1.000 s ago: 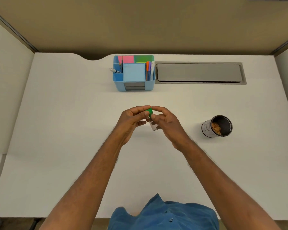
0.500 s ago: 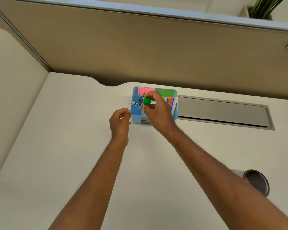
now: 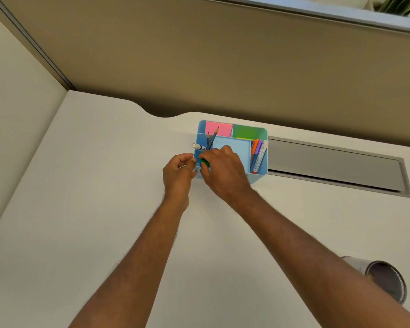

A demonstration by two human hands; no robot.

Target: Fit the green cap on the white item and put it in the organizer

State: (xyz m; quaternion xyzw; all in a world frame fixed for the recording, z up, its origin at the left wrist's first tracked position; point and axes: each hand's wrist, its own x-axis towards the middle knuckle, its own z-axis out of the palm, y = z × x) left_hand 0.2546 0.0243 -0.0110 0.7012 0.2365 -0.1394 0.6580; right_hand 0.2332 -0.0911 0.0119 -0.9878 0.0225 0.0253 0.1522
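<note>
Gripping the green cap [image 3: 204, 162] over the blue organizer's [image 3: 262, 131] left compartment: right hand [image 3: 225, 171]; left hand [image 3: 179, 172] loosely curled, empty, beside it.

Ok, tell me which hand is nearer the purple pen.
Right. The right hand is over the organizer, just left of the purple pen; the left hand is outside its left wall, farther away.

A broad white tabletop [image 3: 100, 209] carries a light blue plastic organizer [image 3: 258, 177] near its far edge. Just beside the organizer sits a long grey recessed metal cable flap [image 3: 329, 166]. A metal mesh cup [image 3: 386, 280] stands well apart, at the near right.
</note>
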